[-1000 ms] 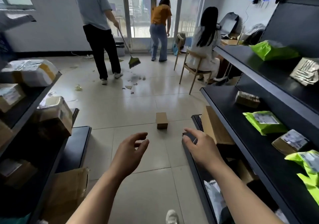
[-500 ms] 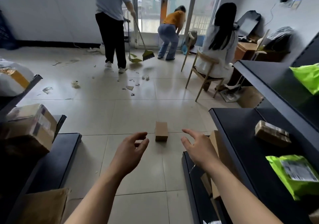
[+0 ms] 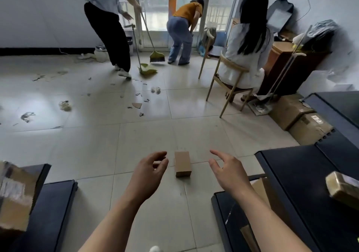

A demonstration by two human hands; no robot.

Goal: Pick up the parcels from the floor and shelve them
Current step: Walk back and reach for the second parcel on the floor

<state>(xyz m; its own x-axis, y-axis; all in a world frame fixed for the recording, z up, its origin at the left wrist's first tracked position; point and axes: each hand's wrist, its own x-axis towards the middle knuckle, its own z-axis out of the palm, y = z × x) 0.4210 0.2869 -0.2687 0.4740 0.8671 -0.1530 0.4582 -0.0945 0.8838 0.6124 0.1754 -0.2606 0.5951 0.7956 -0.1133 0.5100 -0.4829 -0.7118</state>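
Note:
A small brown cardboard parcel (image 3: 182,164) lies on the tiled floor in the aisle between two dark shelf units. My left hand (image 3: 148,171) hovers just left of it, fingers curled apart, holding nothing. My right hand (image 3: 227,169) hovers to its right, fingers spread, also empty. Neither hand touches the parcel. The dark shelf (image 3: 303,183) on the right carries a taped brown parcel (image 3: 342,189) near the frame edge.
A low dark shelf (image 3: 52,211) on the left holds a taped box (image 3: 15,193). Cardboard boxes (image 3: 299,118) sit on the floor at right. One person sweeps with a broom (image 3: 153,44), another bends by the door, a third sits on a chair (image 3: 229,80). Debris litters the floor.
I have moved forward and the view has tilted down; the parcel now lies closer, directly between my two hands. The person at the door has bent over.

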